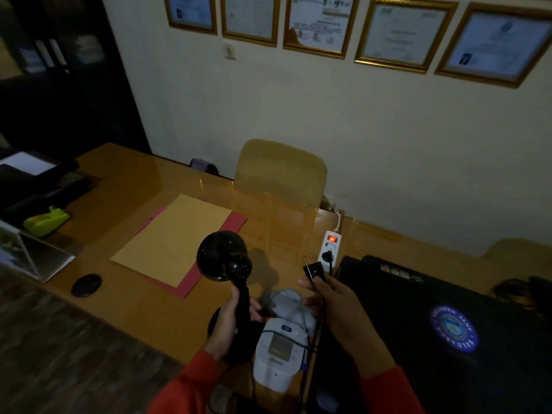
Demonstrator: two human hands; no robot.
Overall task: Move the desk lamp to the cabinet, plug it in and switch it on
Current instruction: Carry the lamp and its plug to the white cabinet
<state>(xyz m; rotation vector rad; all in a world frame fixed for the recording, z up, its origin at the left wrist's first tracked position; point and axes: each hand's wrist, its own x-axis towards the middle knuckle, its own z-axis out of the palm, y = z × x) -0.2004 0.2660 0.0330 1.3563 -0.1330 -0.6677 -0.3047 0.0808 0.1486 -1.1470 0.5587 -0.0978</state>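
Dim office, framed certificates above a glossy wooden bench (143,180). Her left hand (227,324) wraps the black desk lamp (230,264) by its neck; her right hand (337,306) pinches the plug (313,271), free of the power strip (328,249). Best gather the trailing cord before lifting, clear of the blood-pressure monitor (280,351).
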